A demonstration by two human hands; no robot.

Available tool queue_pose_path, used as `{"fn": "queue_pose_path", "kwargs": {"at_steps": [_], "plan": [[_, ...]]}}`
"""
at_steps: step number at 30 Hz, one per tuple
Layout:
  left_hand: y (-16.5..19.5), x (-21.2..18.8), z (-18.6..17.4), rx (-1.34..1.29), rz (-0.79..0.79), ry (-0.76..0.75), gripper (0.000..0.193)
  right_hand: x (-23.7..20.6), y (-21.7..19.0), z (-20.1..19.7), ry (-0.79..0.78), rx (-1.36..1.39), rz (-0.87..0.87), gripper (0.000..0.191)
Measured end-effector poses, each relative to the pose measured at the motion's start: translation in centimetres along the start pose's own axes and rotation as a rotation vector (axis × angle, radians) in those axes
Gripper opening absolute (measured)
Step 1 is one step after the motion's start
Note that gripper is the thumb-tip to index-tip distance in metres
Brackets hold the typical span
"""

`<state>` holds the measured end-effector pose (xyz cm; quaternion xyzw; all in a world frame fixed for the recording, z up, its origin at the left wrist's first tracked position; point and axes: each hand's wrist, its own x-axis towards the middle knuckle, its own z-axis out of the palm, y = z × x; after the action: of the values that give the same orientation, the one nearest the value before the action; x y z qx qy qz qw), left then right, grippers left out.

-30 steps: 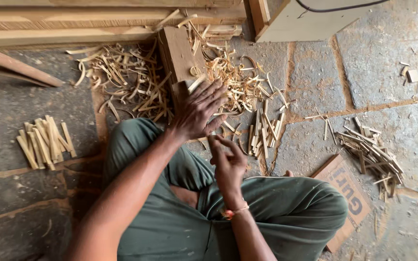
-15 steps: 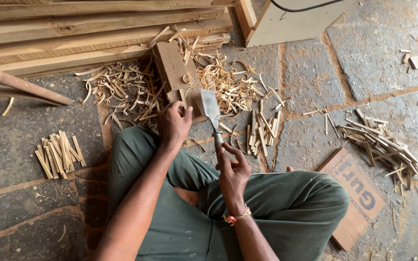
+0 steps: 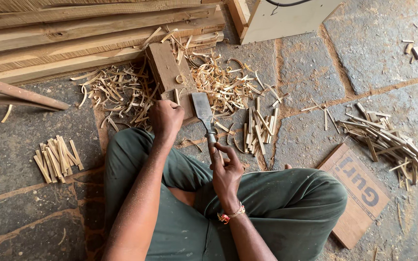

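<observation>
- Person sits cross-legged on a stone floor (image 3: pixel 306 72), green trousers, seen from above.
- Right hand (image 3: pixel 226 169) is wrapped around the handle of a broad flat chisel (image 3: pixel 203 112); blade points away from the body, its tip lying on a wooden block (image 3: pixel 168 72).
- Left hand (image 3: pixel 165 118) is curled into a fist at the near end of the wooden block, beside the chisel blade. It seems to pinch a thin wood strip upright against the block; too small to tell for sure.
- The two hands are apart, left further from the body than right.
- A beaded bracelet (image 3: pixel 231 215) sits on the right wrist.
- Curled wood shavings (image 3: pixel 218 82) lie heaped around the block on both sides.
- A bundle of short cut sticks (image 3: pixel 56 157) lies on the floor to the left, well apart from the knee.
- More cut sticks (image 3: pixel 260 125) lie just right of the chisel; another loose pile of sticks (image 3: pixel 388 140) lies far right.
- Long planks (image 3: pixel 73 34) are stacked along the top edge.
- A flat printed board (image 3: pixel 359 193) lies by the right knee.
</observation>
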<state>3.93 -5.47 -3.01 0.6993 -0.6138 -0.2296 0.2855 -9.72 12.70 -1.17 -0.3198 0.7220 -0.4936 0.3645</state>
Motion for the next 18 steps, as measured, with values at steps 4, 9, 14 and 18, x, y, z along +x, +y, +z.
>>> {"fn": "queue_pose_path", "kwargs": {"at_steps": [4,9,14,18], "plan": [[0.2,0.1,-0.7,-0.052,-0.109,-0.126,0.009,0.0,-0.3,-0.1,-0.018,-0.023,0.015,0.027],[0.1,-0.1,-0.7,-0.023,-0.094,-0.130,0.011,-0.1,-0.4,-0.1,-0.011,-0.041,-0.017,0.026],[-0.6,0.4,-0.3,-0.080,-0.105,-0.080,0.009,0.0,-0.2,-0.1,-0.006,-0.082,0.004,0.026],[-1.0,0.6,-0.4,-0.141,-0.174,-0.113,0.015,0.0,-0.1,0.0,-0.002,-0.088,-0.004,0.026]]}}
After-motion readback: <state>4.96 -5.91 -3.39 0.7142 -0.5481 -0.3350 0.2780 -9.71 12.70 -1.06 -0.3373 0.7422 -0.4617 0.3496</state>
